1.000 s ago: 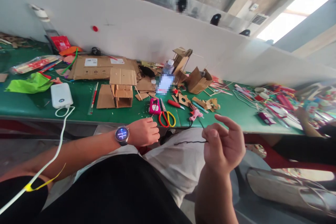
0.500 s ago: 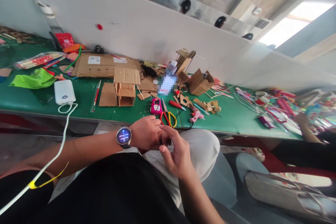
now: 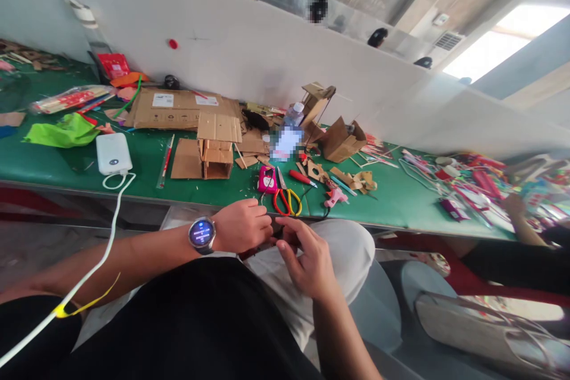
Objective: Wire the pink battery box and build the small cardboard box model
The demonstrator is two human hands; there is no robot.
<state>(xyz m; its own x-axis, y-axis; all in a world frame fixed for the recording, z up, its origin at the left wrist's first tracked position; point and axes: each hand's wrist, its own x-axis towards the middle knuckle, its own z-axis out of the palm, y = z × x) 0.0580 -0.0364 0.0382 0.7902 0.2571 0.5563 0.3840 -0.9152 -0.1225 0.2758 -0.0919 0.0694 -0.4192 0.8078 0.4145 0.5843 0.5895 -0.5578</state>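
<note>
On the smooth green table [image 3: 146, 157], at far left, lay a thin, crumpled lime-green sheet [image 3: 60, 130]. Next to it was a glossy white power bank [image 3: 114, 154] with rounded corners, its smooth white cable [image 3: 116, 214] looping down past the table edge. A slim red stick [image 3: 168, 160] lay near a small box [image 3: 218, 163] of ribbed brown cardboard, square-mouthed and open toward the person.

The left hand [image 3: 244, 227], with a round watch [image 3: 202, 234] at its wrist, was held low before the table edge, back upward, fingers bent; whether they gripped anything could not be told. Just beyond them sat a pink case [image 3: 267, 179], blocky and soft-cornered, with a white face printed on top. Scissors [image 3: 282, 192] lay just beside it, red and yellow handle loops toward the person, metal blades pointing away and slightly left; their long axis ran from the front edge toward the back.

The right hand [image 3: 312, 258] hung near the left one, thumb and forefinger apart, the other fingers curled; whether it held something could not be told. Farther right lay a pink glue gun [image 3: 335, 196], and a co-worker's hand [image 3: 514, 205] showed, blurred, by a colourful heap.
</note>
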